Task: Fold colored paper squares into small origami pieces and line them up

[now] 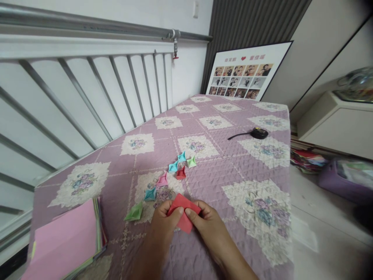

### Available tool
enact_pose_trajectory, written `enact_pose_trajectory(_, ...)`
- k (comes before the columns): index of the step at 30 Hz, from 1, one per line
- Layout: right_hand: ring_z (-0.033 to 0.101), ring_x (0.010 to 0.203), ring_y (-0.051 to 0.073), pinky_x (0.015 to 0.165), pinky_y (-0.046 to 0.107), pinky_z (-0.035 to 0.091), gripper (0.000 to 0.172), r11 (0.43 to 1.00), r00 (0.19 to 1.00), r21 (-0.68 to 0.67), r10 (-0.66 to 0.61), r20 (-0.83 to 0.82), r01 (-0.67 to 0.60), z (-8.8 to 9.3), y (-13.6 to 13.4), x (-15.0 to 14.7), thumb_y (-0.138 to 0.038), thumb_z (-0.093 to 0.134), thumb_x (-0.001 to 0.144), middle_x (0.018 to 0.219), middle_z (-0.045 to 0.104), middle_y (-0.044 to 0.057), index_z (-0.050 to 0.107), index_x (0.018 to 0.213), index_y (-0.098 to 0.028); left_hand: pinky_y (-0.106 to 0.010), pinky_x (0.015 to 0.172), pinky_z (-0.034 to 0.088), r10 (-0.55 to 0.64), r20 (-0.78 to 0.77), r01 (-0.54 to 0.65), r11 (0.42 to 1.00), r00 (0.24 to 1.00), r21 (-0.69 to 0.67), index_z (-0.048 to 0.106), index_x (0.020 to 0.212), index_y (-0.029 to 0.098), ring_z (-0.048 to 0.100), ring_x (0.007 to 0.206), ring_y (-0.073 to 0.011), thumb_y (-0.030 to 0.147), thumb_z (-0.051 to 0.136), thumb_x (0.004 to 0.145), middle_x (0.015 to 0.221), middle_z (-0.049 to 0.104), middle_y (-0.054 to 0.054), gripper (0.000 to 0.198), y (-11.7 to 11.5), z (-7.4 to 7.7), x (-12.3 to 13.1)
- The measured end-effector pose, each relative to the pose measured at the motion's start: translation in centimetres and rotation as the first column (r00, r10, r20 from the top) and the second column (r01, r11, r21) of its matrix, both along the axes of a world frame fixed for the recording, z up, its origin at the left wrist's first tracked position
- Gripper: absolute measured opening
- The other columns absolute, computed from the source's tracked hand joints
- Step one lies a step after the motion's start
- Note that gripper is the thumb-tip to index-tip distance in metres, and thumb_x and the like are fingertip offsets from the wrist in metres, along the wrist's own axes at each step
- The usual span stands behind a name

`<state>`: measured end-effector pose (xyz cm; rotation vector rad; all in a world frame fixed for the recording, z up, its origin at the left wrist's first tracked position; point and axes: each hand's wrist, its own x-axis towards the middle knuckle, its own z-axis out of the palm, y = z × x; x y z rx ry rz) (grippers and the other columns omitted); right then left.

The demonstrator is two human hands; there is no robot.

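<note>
Between my two hands is a red sheet of folded origami paper (pixel 184 203), held just above the quilted cover. My left hand (pixel 163 219) pinches its left side, thumb on top and fingers underneath. On the right side my right hand (pixel 208 219) grips it the same way, and the two thumb tips nearly meet at its middle. Beyond my hands lies a loose line of several small folded paper pieces: a green one (pixel 135 212), a teal one (pixel 150 194), a pink one (pixel 162 179), a red one (pixel 181 173) and others in blue and light green.
A stack of coloured paper (pixel 67 237), pink on top, lies at the near left. A black object with a strap (pixel 258 133) rests on the flowered cover (pixel 204 182) toward the right. Along the left runs a white radiator (pixel 87 89); a photo board (pixel 247 74) leans at the back.
</note>
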<state>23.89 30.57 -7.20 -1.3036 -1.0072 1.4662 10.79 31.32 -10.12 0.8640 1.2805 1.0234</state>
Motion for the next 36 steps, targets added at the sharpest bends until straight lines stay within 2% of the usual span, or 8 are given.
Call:
enact_pose_trajectory(10,0.035,0.051,0.009,0.05,0.022,0.027,0.035,1.0,1.0,0.003,0.009,0.028,-0.01,-1.1,0.4,0.6,-0.052,0.061,0.077,0.054,0.044,-0.006,0.055,0.066,-0.019,-0.022,0.053,0.036,-0.013,0.12,0.011,1.0,0.993,0.023,0.055,0.074,0.019,0.043,0.052,-0.0098,0.043,0.065,0.07,0.06,0.052,0.004,0.026,0.1,0.1,-0.3)
enact_pose_trajectory(12,0.035,0.05,0.009,0.049,0.022,0.027,0.036,1.0,0.999,0.005,0.014,0.048,-0.015,-1.2,0.4,0.9,-0.053,0.059,0.079,0.053,0.044,-0.006,0.055,0.066,-0.019,-0.022,0.051,0.034,-0.037,0.044,0.036,0.999,0.998,0.029,0.056,0.073,0.018,0.042,0.051,-0.0099,0.043,0.063,0.071,0.059,0.052,0.004,0.026,0.2,0.4,-0.5)
enact_pose_trajectory(15,0.035,0.048,0.009,0.048,0.022,0.027,0.038,0.999,0.993,0.014,0.029,0.11,-0.031,-1.5,0.3,1.6,-0.055,0.055,0.081,0.053,0.044,-0.006,0.055,0.067,-0.02,-0.022,0.052,0.033,-0.066,-0.165,0.08,0.994,0.984,0.08,0.058,0.074,0.018,0.041,0.052,-0.0105,0.039,0.057,0.076,0.057,0.05,0.004,0.022,0.2,1.0,-0.7)
enact_pose_trajectory(19,0.041,0.052,0.011,0.051,0.022,0.032,0.033,0.994,0.964,0.1,0.02,0.263,-0.048,-1.6,0.3,2.7,-0.049,0.054,0.082,0.057,0.048,-0.005,0.055,0.067,-0.02,-0.024,0.059,0.035,-0.052,-0.425,0.131,0.979,0.904,0.159,0.061,0.073,0.018,0.047,0.061,-0.0126,0.032,0.05,0.081,0.063,0.054,0.003,0.02,-0.2,1.7,-0.6)
enact_pose_trajectory(23,0.05,0.061,0.013,0.058,0.024,0.039,0.02,0.987,0.912,0.144,0.011,0.411,-0.077,-1.4,0.2,3.7,-0.038,0.052,0.082,0.064,0.055,-0.003,0.057,0.075,-0.02,-0.024,0.06,0.034,-0.089,-0.577,0.222,0.961,0.812,0.165,0.061,0.074,0.019,0.05,0.064,-0.0132,0.028,0.048,0.082,0.066,0.057,0.003,0.018,-0.3,1.6,-0.4)
enact_pose_trajectory(26,0.055,0.062,0.014,0.06,0.024,0.04,0.013,0.984,0.837,0.126,0.04,0.546,-0.129,-1.2,-0.2,4.2,-0.032,0.05,0.082,0.066,0.06,-0.003,0.056,0.078,-0.022,-0.025,0.063,0.035,-0.126,-0.685,0.308,0.94,0.717,0.149,0.062,0.079,0.02,0.053,0.068,-0.0141,0.026,0.047,0.085,0.071,0.06,0.002,0.017,-0.3,1.3,-0.2)
enact_pose_trajectory(31,0.061,0.069,0.016,0.062,0.025,0.039,0.008,0.975,0.642,0.045,0.11,0.759,-0.22,-0.9,-0.9,4.4,-0.024,0.047,0.084,0.074,0.067,-0.001,0.055,0.083,-0.024,-0.028,0.074,0.036,-0.159,-0.846,0.42,0.904,0.509,0.083,0.062,0.086,0.021,0.056,0.082,-0.0173,0.023,0.047,0.087,0.086,0.063,-0.001,0.014,-0.6,1.5,0.4)
enact_pose_trajectory(36,0.061,0.077,0.018,0.065,0.027,0.038,0.009,0.966,0.414,-0.022,0.131,0.901,-0.257,-0.5,-0.8,4.6,-0.02,0.048,0.085,0.083,0.067,0.002,0.057,0.082,-0.023,-0.028,0.081,0.037,-0.163,-0.897,0.433,0.901,0.411,0.034,0.063,0.091,0.021,0.055,0.092,-0.018,0.015,0.048,0.087,0.095,0.061,-0.004,0.017,-0.7,1.9,0.6)
